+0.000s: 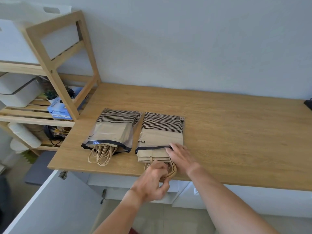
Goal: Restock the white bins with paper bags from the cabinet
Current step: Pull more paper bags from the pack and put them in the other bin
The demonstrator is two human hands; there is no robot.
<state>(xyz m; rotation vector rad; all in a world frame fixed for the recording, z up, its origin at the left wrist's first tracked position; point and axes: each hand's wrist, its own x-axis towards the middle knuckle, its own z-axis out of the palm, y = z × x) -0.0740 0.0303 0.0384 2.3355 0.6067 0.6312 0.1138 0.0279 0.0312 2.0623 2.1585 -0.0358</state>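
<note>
We find two packs of paper bags lying flat and side by side on the wooden bench point(219, 132), each in a clear plastic sleeve with a dark-edged opening facing us. The left pack point(112, 130) lies untouched, its rope handles spilling out of the sleeve onto the bench. The right pack point(161, 132) sits just beside it, and its brown bags stick partly out of the sleeve at the near end. The right hand point(181, 157) rests flat on that pack at the sleeve's opening, fingers straight and pressing down, grasping nothing. The left hand point(152, 179) is at the bench's near edge, fingers curled round the rope handles point(172, 171) of the right pack. To the left stands a wooden shelf unit point(55, 65); white bins point(20, 90) sit on its shelves, and a blue box point(58, 111) and a small potted plant point(50, 95) are on a lower slatted shelf. Below the bench a white cabinet door point(42, 205) stands open at our lower left.
</note>
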